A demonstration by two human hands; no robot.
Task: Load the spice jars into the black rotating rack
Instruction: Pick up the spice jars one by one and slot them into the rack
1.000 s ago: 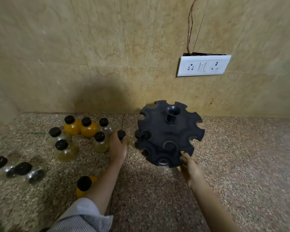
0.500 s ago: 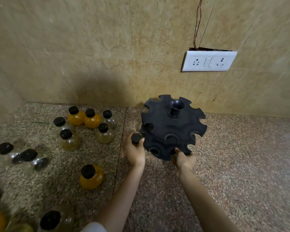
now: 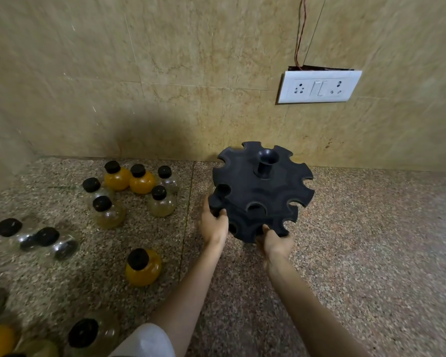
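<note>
The black rotating rack (image 3: pixel 245 181) stands on the speckled counter near the wall, its two notched tiers and centre post facing me. My left hand (image 3: pixel 213 228) grips a black-capped spice jar (image 3: pixel 215 205) pressed into a notch on the rack's left side; the jar's body is mostly hidden by my fingers. At the front of the rack's lower tier, my right hand (image 3: pixel 277 243) grips the edge. Loose jars stand to the left: an orange one (image 3: pixel 142 267) nearest, and a cluster of several jars (image 3: pixel 137 181) further back.
Two clear jars (image 3: pixel 36 238) sit at the far left, and more jars (image 3: pixel 85 333) crowd the bottom left corner. A white switch plate (image 3: pixel 318 86) with a hanging wire is on the tiled wall behind the rack. Bare counter (image 3: pixel 371 240) spreads to the right.
My left hand picked a jar from the cluster and carried it right to the rack's left notch. My right hand stayed on the rack's front edge. The camera tilted down.
</note>
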